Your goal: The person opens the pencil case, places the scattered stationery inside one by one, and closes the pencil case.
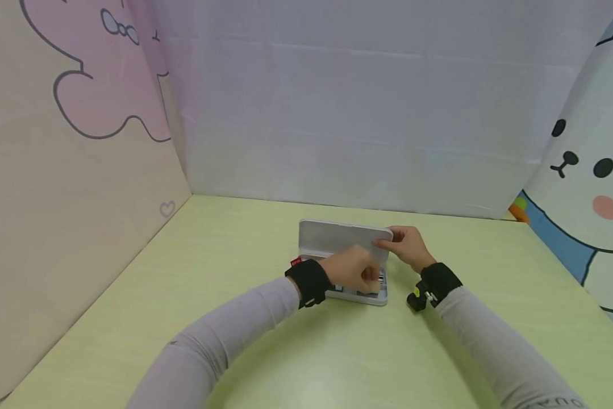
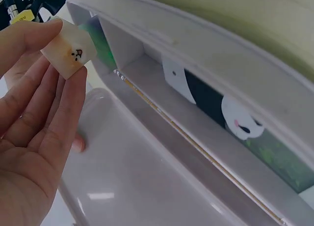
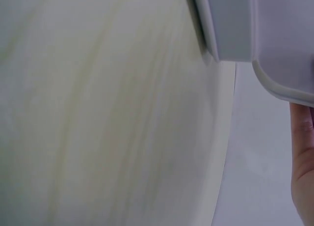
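Note:
A pale pencil case (image 1: 383, 300) lies on the table with its lid (image 1: 318, 236) raised. Over the tray's right end, my left hand (image 1: 352, 268) pinches a small white eraser (image 2: 73, 49) with an orange patch and a tiny cartoon face. My right hand (image 1: 408, 247) grips the lid's upper right corner, thumb on the inner side; in the right wrist view only part of that hand (image 3: 302, 162) shows beside the lid. Inside the tray, a thin gold-coloured stick (image 2: 196, 143) runs lengthwise past a panda picture (image 2: 208, 100).
A small red tag (image 1: 296, 261) sticks out at the case's left end. The yellow-green table (image 1: 234, 238) meets a white curtain (image 1: 337, 125) behind and printed cartoon sheets at both sides. Each wrist wears a black band (image 1: 308, 281).

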A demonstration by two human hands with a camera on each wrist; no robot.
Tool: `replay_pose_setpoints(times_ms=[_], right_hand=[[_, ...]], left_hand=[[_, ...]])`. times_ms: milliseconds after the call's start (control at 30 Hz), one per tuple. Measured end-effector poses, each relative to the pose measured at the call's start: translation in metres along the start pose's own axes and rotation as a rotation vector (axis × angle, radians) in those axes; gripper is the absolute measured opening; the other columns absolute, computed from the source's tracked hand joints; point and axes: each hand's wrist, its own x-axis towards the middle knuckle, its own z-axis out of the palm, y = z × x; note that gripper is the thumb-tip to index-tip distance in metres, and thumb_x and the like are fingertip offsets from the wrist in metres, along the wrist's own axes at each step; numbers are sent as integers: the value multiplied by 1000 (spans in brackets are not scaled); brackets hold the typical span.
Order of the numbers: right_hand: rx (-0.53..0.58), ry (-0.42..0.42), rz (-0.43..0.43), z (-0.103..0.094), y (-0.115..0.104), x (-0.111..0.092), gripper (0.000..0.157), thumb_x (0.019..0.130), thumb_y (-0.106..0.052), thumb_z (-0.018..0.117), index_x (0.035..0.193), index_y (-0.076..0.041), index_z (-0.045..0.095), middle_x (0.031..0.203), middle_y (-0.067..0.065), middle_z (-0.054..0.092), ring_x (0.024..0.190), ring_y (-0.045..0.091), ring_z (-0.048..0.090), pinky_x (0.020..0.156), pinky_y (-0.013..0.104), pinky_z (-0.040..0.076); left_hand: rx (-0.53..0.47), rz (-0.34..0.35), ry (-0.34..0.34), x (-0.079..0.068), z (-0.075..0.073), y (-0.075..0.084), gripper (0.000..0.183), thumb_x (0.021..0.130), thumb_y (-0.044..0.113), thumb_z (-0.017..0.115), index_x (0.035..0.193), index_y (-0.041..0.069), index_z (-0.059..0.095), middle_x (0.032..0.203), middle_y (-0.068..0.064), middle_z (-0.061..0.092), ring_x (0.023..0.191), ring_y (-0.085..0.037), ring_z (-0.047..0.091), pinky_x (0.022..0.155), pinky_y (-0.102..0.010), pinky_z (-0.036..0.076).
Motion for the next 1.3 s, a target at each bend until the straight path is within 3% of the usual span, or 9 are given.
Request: replay_pose_setpoints(times_ms=[200,433,700,1033,1300], right_hand=[[4,-8,-6,0,1,-1,35,85,-17,73,109,9,67,80,-17,67,73,-7,61,68,19,48],[-2,-10,-14,2,-2,-1,34,85,-17,73,108,8,67,88,-2,71,73,-6,62,70,19,49],[-12,1,-14,1,2,1,32,84,-18,74,103,7,68,79,-19,66,74,-5,63,69,20,50],[13,-6,-3,3,0,-1,34,85,-17,74,105,9,67,83,-11,69,74,-5,62,70,19,50],[9,1,0,2,3,1,32,84,-16,74,105,7,68,77,-21,65,73,-4,63,71,24,51]], left_hand=[[-13,-11,-11,2,4,0,5,85,12,69,82,9,71,75,3,67,66,-2,57,63,-10,45],[-32,5,2,-1,7,-6,4,85,15,71,83,10,71,77,3,68,69,-2,58,65,-10,46],[-18,23,55,-5,11,-9,5,84,16,72,83,11,72,78,2,69,70,-1,59,66,-9,44],[-19,35,91,-5,17,-8,9,85,19,72,84,10,73,78,1,70,69,0,58,67,-7,43],[11,-6,75,-8,15,-3,8,85,19,72,83,11,71,79,2,70,71,0,58,67,-7,43]])
